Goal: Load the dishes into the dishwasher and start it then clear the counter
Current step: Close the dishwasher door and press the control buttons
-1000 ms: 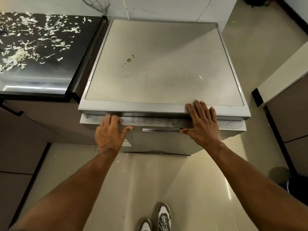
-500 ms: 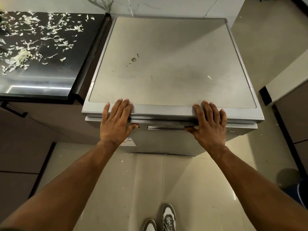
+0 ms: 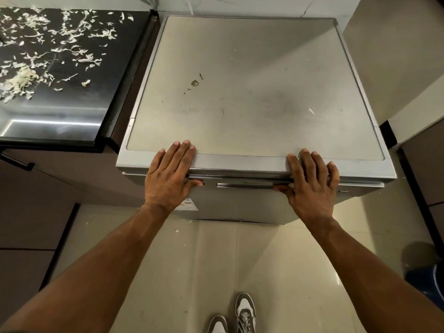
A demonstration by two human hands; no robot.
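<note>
A freestanding silver dishwasher (image 3: 252, 92) stands in front of me, its flat top scuffed and bare. Its door (image 3: 240, 200) is shut flush under the top's front lip, with the handle bar (image 3: 242, 185) showing between my hands. My left hand (image 3: 170, 176) lies flat over the front left edge, fingers straight on the top, thumb against the door. My right hand (image 3: 312, 181) lies flat the same way over the front right edge. To the left, a black counter (image 3: 60, 111) is strewn with pale shredded scraps (image 3: 21, 80).
Dark cabinet fronts (image 3: 28, 224) run below the counter on the left. Another cabinet (image 3: 425, 169) stands close on the right, with a blue bin (image 3: 430, 280) on the floor beside it. Beige floor tiles (image 3: 216, 265) lie beneath me, my shoes (image 3: 240, 316) on them.
The door went from slightly ajar, control strip showing, to fully shut. Both hands slid up from the door's top edge onto the dishwasher's front lip.
</note>
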